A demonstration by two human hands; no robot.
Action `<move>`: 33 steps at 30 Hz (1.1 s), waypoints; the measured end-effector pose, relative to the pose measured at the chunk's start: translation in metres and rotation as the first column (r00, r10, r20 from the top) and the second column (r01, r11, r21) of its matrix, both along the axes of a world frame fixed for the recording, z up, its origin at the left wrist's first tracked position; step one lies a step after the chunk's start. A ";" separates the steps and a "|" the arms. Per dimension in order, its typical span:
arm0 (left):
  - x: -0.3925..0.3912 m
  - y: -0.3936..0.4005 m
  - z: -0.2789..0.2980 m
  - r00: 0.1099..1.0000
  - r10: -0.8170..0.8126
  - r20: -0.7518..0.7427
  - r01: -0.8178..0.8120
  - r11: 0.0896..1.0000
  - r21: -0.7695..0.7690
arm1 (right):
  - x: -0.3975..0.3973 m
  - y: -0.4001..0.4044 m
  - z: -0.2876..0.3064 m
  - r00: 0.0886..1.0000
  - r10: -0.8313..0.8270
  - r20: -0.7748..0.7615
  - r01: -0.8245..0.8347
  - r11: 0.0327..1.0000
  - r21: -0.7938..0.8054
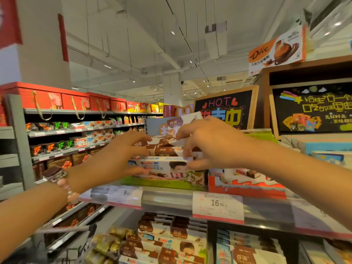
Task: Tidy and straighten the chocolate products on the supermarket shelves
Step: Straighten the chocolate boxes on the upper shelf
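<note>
Here, both hands are being held over the top shelf [167,200], where brown-and-white chocolate boxes [163,147] are being sorted behind a Kinder display tray [165,170]. A white box [187,121], tilted up out of the row, is being pinched by the curled fingers of the right hand [207,141]. The left hand [122,155] is being rested with its fingers bent over the left end of the brown boxes; whether one is actually being gripped cannot be told. The boxes are lying with their long axes running left to right, just beyond the fingertips and between the two hands. The lifted box is being kept nearer the right hand, so lowering it back into line is probably being left to that hand.
</note>
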State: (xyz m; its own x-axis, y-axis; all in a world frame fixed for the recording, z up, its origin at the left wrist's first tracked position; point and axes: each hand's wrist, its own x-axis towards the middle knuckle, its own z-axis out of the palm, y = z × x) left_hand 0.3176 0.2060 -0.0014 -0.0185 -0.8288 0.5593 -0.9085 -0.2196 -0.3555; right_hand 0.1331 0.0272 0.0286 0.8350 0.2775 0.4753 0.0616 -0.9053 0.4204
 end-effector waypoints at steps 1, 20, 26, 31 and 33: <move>0.003 -0.002 -0.001 1.000 -0.012 -0.025 0.012 1.000 -0.006 | 0.003 0.001 -0.001 1.000 -0.012 0.014 0.013 0.999 -0.042; -0.042 -0.008 0.048 0.714 -0.330 -0.617 0.195 0.941 -0.278 | -0.017 -0.008 0.035 0.986 0.083 0.143 -0.157 0.735 0.659; -0.077 -0.055 0.048 0.658 -0.400 -0.638 0.288 0.916 -0.278 | -0.073 -0.039 0.045 0.997 0.044 0.070 -0.080 0.715 0.694; -0.100 -0.094 0.043 0.697 -0.426 -0.578 0.356 0.904 -0.237 | -0.108 -0.066 0.035 0.999 -0.046 -0.006 0.036 0.684 0.728; -0.109 -0.105 0.043 0.708 -0.448 -0.546 0.393 0.892 -0.223 | -0.118 -0.074 0.033 0.996 -0.083 -0.028 0.076 0.669 0.739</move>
